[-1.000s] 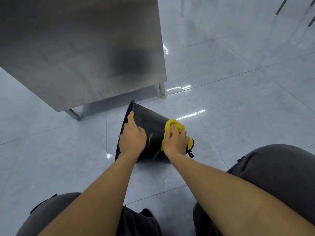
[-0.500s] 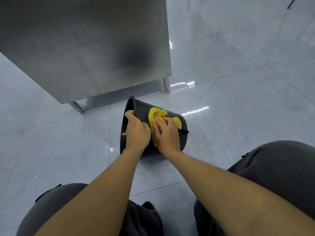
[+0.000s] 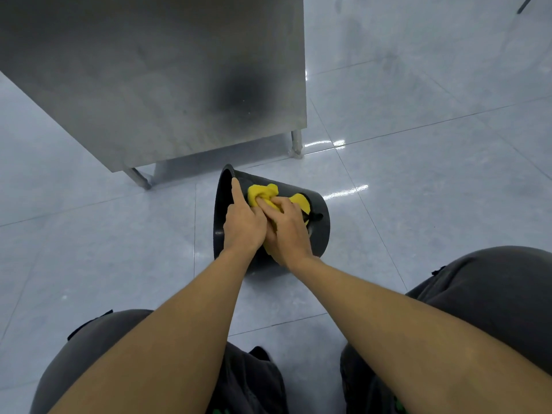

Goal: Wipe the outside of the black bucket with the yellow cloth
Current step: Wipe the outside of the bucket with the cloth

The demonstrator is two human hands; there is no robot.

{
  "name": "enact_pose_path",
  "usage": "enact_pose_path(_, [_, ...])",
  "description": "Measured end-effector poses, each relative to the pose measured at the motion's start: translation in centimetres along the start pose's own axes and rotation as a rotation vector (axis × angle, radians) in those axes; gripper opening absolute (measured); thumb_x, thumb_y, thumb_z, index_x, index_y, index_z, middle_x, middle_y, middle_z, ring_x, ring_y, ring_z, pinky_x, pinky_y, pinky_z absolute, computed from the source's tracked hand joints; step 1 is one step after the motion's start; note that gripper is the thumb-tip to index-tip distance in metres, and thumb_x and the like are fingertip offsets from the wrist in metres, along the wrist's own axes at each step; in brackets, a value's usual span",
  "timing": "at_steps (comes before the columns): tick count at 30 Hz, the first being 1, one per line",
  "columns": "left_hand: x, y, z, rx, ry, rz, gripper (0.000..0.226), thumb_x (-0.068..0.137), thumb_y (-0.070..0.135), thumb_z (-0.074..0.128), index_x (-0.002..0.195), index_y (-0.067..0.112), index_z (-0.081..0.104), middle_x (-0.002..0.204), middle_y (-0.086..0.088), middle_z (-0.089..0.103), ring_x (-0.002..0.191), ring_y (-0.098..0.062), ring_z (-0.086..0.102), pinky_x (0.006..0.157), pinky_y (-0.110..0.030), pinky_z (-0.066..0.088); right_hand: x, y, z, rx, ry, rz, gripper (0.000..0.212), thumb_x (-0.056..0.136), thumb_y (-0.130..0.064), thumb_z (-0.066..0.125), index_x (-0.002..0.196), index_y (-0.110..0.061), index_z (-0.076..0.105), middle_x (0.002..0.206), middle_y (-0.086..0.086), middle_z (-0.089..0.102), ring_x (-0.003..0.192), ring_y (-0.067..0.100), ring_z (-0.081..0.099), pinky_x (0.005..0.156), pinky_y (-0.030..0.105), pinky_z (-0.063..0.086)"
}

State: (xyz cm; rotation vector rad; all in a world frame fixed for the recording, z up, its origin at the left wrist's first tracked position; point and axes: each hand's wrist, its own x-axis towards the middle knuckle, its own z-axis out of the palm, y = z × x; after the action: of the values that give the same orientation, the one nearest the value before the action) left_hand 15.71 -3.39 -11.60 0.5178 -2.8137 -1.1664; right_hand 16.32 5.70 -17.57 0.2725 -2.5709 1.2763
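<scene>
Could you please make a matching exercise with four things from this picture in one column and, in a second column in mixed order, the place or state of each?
Things:
1. black bucket
2. yellow cloth
3. left hand
4. steel table

Places or states:
A. stands on thin legs beyond the bucket
B. lies on its side on the tiled floor
C. pressed on the bucket wall under the right hand
D. steadies the bucket near its rim, index finger stretched out

Pairs: 1-B, 2-C, 3-D, 4-A
</scene>
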Motion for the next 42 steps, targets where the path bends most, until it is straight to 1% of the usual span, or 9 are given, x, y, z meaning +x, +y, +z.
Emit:
enact_pose_path(6, [-0.4,0.7,-0.5,-0.054,-0.034,0.019,0.074,0.100,0.020,0.047,0.163,0.032,0.010,0.097,-0.003,0.063,0.076,-0.014,0.058,0.073,-0.034,0.049,-0.4,1.7,-0.1,-0.058,0.087,0.169,0.041,0.100,-0.044,0.046,0.140,-0.035,0.051,0.125,0.003,0.051,0.112,0.023,0.042,0.083,0.034,0.047])
enact_pose_path(12, [-0.5,1.0,-0.3,-0.034,-0.025,0.013,0.069,0.103,0.021,0.044,0.163,0.032,0.011,0.087,0.000,0.060,0.073,-0.014,0.058,0.061,-0.028,0.047,-0.8,4.6,-1.4,-0.138,0.125,0.618,0.043,0.102,-0.044,0.039,0.142,-0.032,0.050,0.130,0.009,0.046,0.116,0.029,0.044,0.089,0.039,0.044])
enact_pose_path(17, [0.6,1.0,-0.6,0.023,0.011,-0.017,0.068,0.101,0.024,0.043,0.162,0.033,0.016,0.075,-0.003,0.059,0.071,-0.018,0.058,0.064,-0.033,0.048,-0.4,3.2,-1.4,-0.076,0.124,0.292,0.036,0.099,-0.036,0.051,0.133,-0.027,0.061,0.121,0.005,0.056,0.107,0.026,0.050,0.084,0.036,0.047])
enact_pose_path(21, [1.0,1.0,-0.6,0.084,0.010,-0.015,0.070,0.100,0.025,0.047,0.163,0.032,0.017,0.108,-0.007,0.060,0.089,-0.024,0.059,0.078,-0.039,0.049,0.5,1.0,-1.1,-0.002,0.065,0.063,0.033,0.098,-0.038,0.056,0.128,-0.028,0.064,0.115,0.000,0.058,0.105,0.019,0.048,0.076,0.032,0.048])
enact_pose_path(23, [0.7,1.1,-0.6,0.083,0.026,0.038,0.071,0.097,0.020,0.052,0.161,0.026,0.021,0.118,-0.004,0.048,0.095,-0.023,0.054,0.082,-0.039,0.048,0.7,0.9,-0.8,0.011,0.069,0.101,0.035,0.098,-0.040,0.055,0.130,-0.031,0.062,0.117,-0.001,0.057,0.108,0.019,0.045,0.077,0.031,0.047])
enact_pose_path(28, [-0.1,1.0,-0.7,0.077,0.097,0.083,0.042,0.092,0.012,0.059,0.128,0.011,0.038,0.111,-0.016,0.060,0.097,-0.033,0.061,0.077,-0.046,0.056,0.4,2.6,-1.1,-0.080,0.091,0.354,0.041,0.100,-0.044,0.046,0.139,-0.033,0.053,0.125,0.005,0.051,0.114,0.025,0.041,0.090,0.038,0.045])
enact_pose_path(33, [-0.5,1.1,-1.0,0.273,0.054,0.067,0.057,0.102,0.024,0.049,0.154,0.026,0.026,0.118,-0.012,0.061,0.101,-0.034,0.065,0.087,-0.052,0.056,-0.2,3.5,-1.4,-0.109,0.106,0.596,0.040,0.102,-0.045,0.040,0.139,-0.034,0.051,0.136,0.007,0.043,0.120,0.027,0.039,0.086,0.042,0.050])
enact_pose_path(38, [-0.5,0.8,-0.8,0.138,-0.001,0.059,0.070,0.101,0.023,0.046,0.162,0.032,0.014,0.108,-0.011,0.062,0.089,-0.027,0.062,0.082,-0.046,0.054,-0.1,2.1,-1.4,-0.048,0.113,0.320,0.037,0.099,-0.034,0.051,0.134,-0.025,0.059,0.123,0.008,0.054,0.111,0.026,0.046,0.090,0.038,0.046])
enact_pose_path(42, [-0.2,1.0,-1.0,0.098,-0.034,0.014,0.071,0.099,0.024,0.046,0.162,0.031,0.015,0.125,-0.014,0.061,0.110,-0.035,0.062,0.095,-0.048,0.050,0.4,0.2,-0.9,0.036,0.054,0.071,0.034,0.097,-0.035,0.056,0.129,-0.027,0.064,0.116,0.001,0.057,0.106,0.021,0.047,0.080,0.034,0.048])
